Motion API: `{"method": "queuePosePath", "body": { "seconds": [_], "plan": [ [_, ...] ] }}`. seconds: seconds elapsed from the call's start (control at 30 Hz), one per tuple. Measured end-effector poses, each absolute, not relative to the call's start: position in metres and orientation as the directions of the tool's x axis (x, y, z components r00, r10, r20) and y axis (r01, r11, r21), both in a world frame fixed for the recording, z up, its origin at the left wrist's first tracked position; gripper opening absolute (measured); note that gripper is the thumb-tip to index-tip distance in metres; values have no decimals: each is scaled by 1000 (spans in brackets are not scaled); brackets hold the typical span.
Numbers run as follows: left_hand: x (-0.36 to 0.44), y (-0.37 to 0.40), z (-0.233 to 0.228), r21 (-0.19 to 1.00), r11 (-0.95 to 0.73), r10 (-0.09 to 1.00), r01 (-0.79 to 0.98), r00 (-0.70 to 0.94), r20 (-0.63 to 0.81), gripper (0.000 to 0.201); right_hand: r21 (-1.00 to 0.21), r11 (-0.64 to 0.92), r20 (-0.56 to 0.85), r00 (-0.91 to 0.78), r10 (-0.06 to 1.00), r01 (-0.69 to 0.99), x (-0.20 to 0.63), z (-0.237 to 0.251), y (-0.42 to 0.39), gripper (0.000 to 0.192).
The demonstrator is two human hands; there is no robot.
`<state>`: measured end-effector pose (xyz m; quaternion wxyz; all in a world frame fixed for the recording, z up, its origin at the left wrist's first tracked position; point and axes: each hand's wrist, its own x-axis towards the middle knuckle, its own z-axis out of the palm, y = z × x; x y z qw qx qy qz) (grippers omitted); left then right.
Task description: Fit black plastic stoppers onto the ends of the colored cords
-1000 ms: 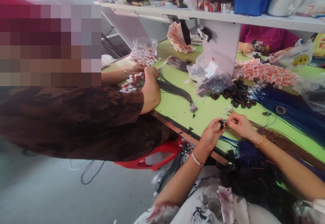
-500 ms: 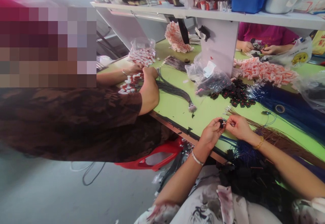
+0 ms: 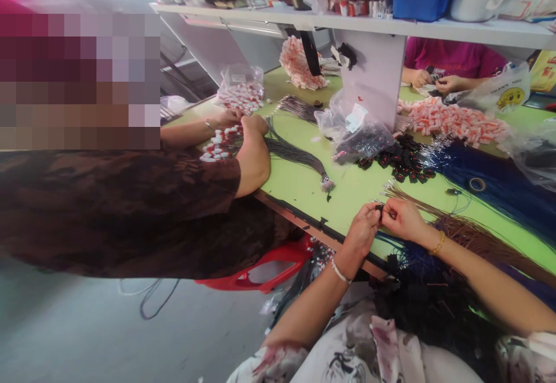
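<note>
Hands closer; clip (image 3: 379,209) axis unclear.

Small black piece (image 3: 379,210) between fingertips (image 3: 374,211), too small to tell

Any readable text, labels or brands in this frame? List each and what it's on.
"THANK YOU": printed above a yellow smiley on the clear plastic bag at the far right of the green table.
White label on the clear bag by the shelf post: too small to read.
Yellow sign, red characters: too blurred to read.
</note>
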<state>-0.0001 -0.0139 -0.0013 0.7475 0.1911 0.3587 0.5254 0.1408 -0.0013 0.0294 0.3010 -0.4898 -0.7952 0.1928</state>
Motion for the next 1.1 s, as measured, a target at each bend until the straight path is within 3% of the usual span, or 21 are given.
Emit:
{"method": "queuePosePath", "body": {
  "seconds": [0.23, 0.47, 0.6, 0.73, 0.87, 0.97, 1.1],
  "plan": [
    [1, -13, -1, 667, 375, 916, -644, 148, -372, 30, -643, 439, 243, -377, 894, 627, 144, 26, 2, 13],
    [5, -13, 3, 738, 368, 921, -565, 111, -374, 31, -597, 422, 222, -364, 904, 683, 145, 32, 2, 15],
    [4, -7, 8, 741, 400, 911, -539, 143, -388, 27, -613, 244, 146, -196, 970, 752, 166, 40, 31, 22],
    [6, -2, 8, 747, 409, 910, -524, 169, -379, 25, -451, -25, -4, 26, 1000, 892, 174, 35, 66, 18],
    [7, -1, 4, 735, 406, 912, -542, 187, -365, 24, -380, -133, -55, 121, 991, 915, 169, 24, 79, 15],
    [6, -2, 3, 728, 404, 913, -554, 195, -358, 23, -484, -94, -21, 95, 995, 870, 171, 19, 79, 15],
    [6, -2, 2, 726, 403, 914, -558, 204, -350, 21, -749, 31, 80, 43, 996, 662, 178, 23, 70, 16]
  ]
}}
